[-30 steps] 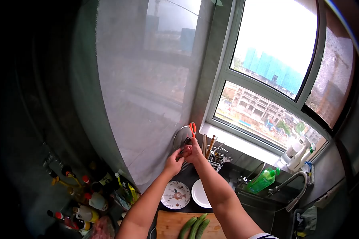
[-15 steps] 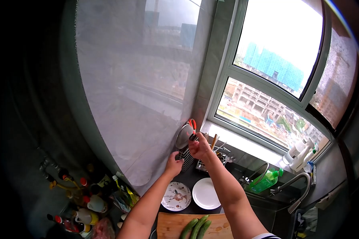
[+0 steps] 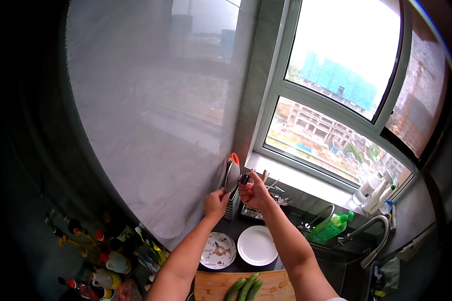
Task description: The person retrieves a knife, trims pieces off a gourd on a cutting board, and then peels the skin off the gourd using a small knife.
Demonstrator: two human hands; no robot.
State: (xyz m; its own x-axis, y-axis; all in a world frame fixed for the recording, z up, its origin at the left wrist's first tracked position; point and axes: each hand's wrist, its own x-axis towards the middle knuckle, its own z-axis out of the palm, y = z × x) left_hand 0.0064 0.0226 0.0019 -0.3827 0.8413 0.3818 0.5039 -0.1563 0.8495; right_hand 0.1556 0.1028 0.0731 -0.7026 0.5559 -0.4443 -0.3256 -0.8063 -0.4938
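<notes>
A round grey disc with a pale rim, which looks like a pot lid [image 3: 231, 177], stands nearly edge-on by the tiled wall. My left hand [image 3: 216, 203] is closed, its thumb and fingers pinching at the disc's lower edge. Just to the right, my right hand [image 3: 253, 192] is closed around a short black handle [image 3: 244, 179]. Whether this handle is joined to the disc I cannot tell. Orange-handled scissors [image 3: 234, 158] show behind the disc. Below my hands are a wire rack [image 3: 232, 206] and a utensil holder [image 3: 251, 212] with chopsticks and cutlery, partly covered by my right hand.
Nearer to me lie a patterned plate [image 3: 218, 251], a white plate [image 3: 257, 246] and a cutting board [image 3: 208, 286] bearing cucumbers [image 3: 245, 287]. At right are a green soap bottle [image 3: 329, 228], a faucet [image 3: 384, 233] and the sink [image 3: 331, 266]. Several condiment bottles [image 3: 105, 278] crowd the lower left.
The disc has turned from facing me to nearly edge-on and shifted right relative to the scissors. My left hand has moved slightly up to its lower edge. The whole view has shifted a little.
</notes>
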